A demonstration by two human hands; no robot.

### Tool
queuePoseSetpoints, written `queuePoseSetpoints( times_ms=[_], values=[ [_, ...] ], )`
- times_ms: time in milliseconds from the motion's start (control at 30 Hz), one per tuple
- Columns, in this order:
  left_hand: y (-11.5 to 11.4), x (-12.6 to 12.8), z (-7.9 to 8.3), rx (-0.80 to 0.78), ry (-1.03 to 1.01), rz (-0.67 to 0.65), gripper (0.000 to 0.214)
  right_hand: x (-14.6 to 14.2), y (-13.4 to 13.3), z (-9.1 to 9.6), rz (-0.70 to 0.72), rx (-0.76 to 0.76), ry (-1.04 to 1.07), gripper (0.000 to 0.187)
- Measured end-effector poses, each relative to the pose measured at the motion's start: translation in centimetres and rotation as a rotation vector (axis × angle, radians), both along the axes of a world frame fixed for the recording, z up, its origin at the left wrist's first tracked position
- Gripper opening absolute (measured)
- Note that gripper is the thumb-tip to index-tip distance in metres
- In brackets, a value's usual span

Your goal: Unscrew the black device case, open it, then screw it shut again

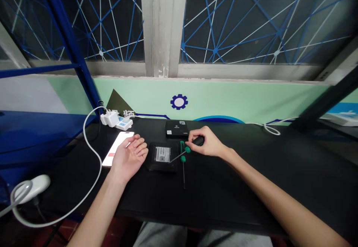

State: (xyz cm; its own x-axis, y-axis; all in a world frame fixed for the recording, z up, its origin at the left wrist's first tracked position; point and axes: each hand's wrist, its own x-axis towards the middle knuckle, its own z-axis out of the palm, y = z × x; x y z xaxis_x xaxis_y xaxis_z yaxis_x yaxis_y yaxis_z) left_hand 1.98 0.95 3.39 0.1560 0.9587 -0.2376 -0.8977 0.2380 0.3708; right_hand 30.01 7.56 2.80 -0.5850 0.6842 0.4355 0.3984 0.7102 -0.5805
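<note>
My right hand [207, 142] is closed round the black handle of a green-collared screwdriver [187, 150], whose tip rests on a black box with a white label [162, 156] lying flat on the black table [251, 180]. My left hand [130, 157] lies palm up just left of that box, fingers loosely curled, holding nothing I can see. A second green screwdriver [183, 168] lies on the table right of the box. Another black box [176, 128] sits behind.
A white phone [116, 146] lies under and beside my left hand. A white plug strip [116, 121] with a white cable [92, 157] sits at the back left; a white puck-shaped thing [33, 187] is at the far left edge. A blue frame [69, 41] stands left.
</note>
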Motion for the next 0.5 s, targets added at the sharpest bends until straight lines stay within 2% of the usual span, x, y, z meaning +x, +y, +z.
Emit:
queuePoseSetpoints(
  times_ms=[200,300,367,433,500],
  values=[
    [-0.1,0.4,0.3,-0.023,0.006,0.0,0.025,-0.3,-0.9,1.9,-0.009,0.043,-0.083,0.02],
    [0.0,0.6,0.7,0.002,0.001,-0.007,0.025,-0.7,-1.2,3.1,-0.011,0.024,-0.059,0.017],
    [0.2,0.7,1.1,0.03,-0.005,-0.01,0.025,-1.2,-1.2,3.5,-0.036,-0.05,0.009,0.026],
    [0.4,0.8,1.7,0.049,-0.007,-0.019,0.026,-1.9,-1.1,3.6,-0.048,-0.197,0.099,0.04],
    [0.6,0.8,2.2,0.077,-0.008,-0.02,0.025,-2.8,-1.0,3.2,-0.008,-0.357,0.208,0.045]
  ],
)
